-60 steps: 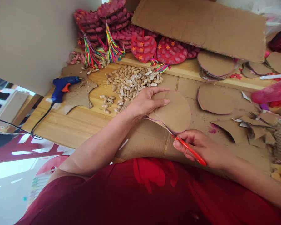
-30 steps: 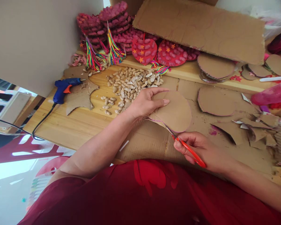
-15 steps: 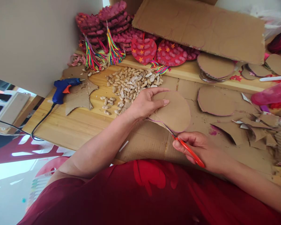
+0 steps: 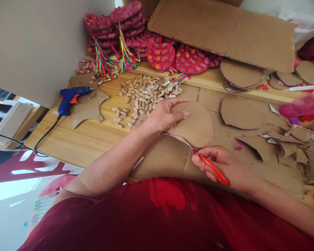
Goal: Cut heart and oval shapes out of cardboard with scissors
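Right at the centre of the frame is a rounded piece of cardboard (image 4: 196, 122), with a purple line along its lower edge. The left hand (image 4: 163, 116) grips it from its left side, thumb pressed on top and one finger stretched along the far edge; the other fingers are hidden from me. Just below and right of centre, the right hand (image 4: 218, 160) has its fingers wrapped round red-handled scissors (image 4: 213, 169), whose blades meet the cardboard's lower edge; how wide they are parted I can't make out.

Under both hands a flat cardboard sheet (image 4: 170, 160) covers part of the wooden table (image 4: 75, 143). Just above the left hand spreads a heap of peanuts (image 4: 141, 87). Right of centre lies a second cardboard round (image 4: 242, 113), near a litter of scraps (image 4: 290, 150) at the right, with a pink cup (image 4: 298, 105) above them. Over at the left, a blue glue gun (image 4: 70, 99) rests by a corrugated offcut (image 4: 90, 109). In the upper left stand stacks of bumpy pink discs (image 4: 127, 14), colourful tassels (image 4: 127, 52) hanging down; a long cardboard panel (image 4: 222, 31) slants across the upper right.
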The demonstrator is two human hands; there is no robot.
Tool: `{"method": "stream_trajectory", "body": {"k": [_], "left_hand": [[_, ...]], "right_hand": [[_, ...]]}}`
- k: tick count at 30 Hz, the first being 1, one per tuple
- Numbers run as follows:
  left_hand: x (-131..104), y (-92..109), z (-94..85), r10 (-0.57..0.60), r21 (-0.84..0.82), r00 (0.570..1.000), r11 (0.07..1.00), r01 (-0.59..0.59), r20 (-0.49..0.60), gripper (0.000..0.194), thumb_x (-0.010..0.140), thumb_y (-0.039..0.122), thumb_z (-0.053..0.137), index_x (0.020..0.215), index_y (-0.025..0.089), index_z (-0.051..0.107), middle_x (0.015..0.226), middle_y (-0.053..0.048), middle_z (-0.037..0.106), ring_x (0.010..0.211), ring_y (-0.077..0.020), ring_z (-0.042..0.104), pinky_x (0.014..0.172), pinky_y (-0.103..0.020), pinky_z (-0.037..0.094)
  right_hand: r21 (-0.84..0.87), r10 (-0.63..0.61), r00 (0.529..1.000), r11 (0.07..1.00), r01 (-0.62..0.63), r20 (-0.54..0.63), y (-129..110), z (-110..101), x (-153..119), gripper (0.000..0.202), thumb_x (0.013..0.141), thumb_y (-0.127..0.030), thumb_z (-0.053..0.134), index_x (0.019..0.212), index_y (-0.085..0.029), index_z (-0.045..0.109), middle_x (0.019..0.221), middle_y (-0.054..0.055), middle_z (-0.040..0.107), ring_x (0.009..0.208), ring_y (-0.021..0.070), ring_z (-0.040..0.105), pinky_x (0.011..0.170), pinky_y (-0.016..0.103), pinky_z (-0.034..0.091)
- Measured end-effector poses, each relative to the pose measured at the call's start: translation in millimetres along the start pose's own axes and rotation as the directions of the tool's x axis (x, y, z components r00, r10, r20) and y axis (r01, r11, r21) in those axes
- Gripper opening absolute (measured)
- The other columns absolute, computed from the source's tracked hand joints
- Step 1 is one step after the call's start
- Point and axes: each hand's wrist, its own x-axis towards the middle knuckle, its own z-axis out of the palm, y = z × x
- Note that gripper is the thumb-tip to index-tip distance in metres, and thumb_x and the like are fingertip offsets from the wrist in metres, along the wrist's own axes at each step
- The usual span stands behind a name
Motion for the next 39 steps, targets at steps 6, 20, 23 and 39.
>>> {"method": "stream_trajectory", "body": {"k": [6,20,23,39], "left_hand": [[0.9,-1.6,0.9,0.008,0.000,1.000,1.000,-0.008,-0.003,0.045,0.072,0.022,0.077,0.115,0.013,0.071,0.094,-0.004,0.074,0.079,-0.0159,0.067,0.076,-0.028,0.054],[0.9,-5.1,2.9,-0.022,-0.010,1.000,1.000,0.022,-0.015,0.045,0.071,0.022,0.078,0.115,0.014,0.072,0.088,-0.003,0.074,0.073,-0.0159,0.066,0.071,-0.027,0.054],[1.5,-5.4,2.4,-0.007,0.021,1.000,1.000,0.008,-0.019,0.044,0.071,0.023,0.078,0.114,0.014,0.073,0.090,-0.003,0.074,0.075,-0.0161,0.066,0.072,-0.027,0.054],[0.9,-1.1,1.1,-0.033,0.036,0.999,0.999,0.033,0.003,0.048,0.071,0.022,0.078,0.117,0.013,0.070,0.094,-0.004,0.074,0.075,-0.0146,0.065,0.070,-0.026,0.052]], "right_hand": [[-0.018,-0.001,1.000,1.000,0.001,-0.022,0.4,0.7,0.1,0.052,0.083,-0.061,0.068,0.062,-0.022,0.042,0.051,-0.008,0.033,0.044,0.0074,0.030,0.045,0.025,0.016],[-0.147,-0.017,0.994,0.989,0.001,-0.108,-4.9,1.8,-2.0,0.051,0.080,-0.061,0.069,0.057,-0.022,0.044,0.047,-0.006,0.035,0.042,0.0084,0.032,0.042,0.025,0.016],[-0.130,-0.020,0.994,0.992,0.006,-0.104,-3.7,2.1,-0.9,0.050,0.080,-0.060,0.068,0.058,-0.022,0.044,0.048,-0.006,0.035,0.042,0.0085,0.032,0.042,0.025,0.017],[-0.251,-0.028,0.994,0.968,0.001,-0.107,-5.7,0.6,-1.0,0.050,0.084,-0.061,0.064,0.060,-0.022,0.046,0.050,-0.005,0.039,0.044,0.0097,0.038,0.044,0.026,0.020]]}}
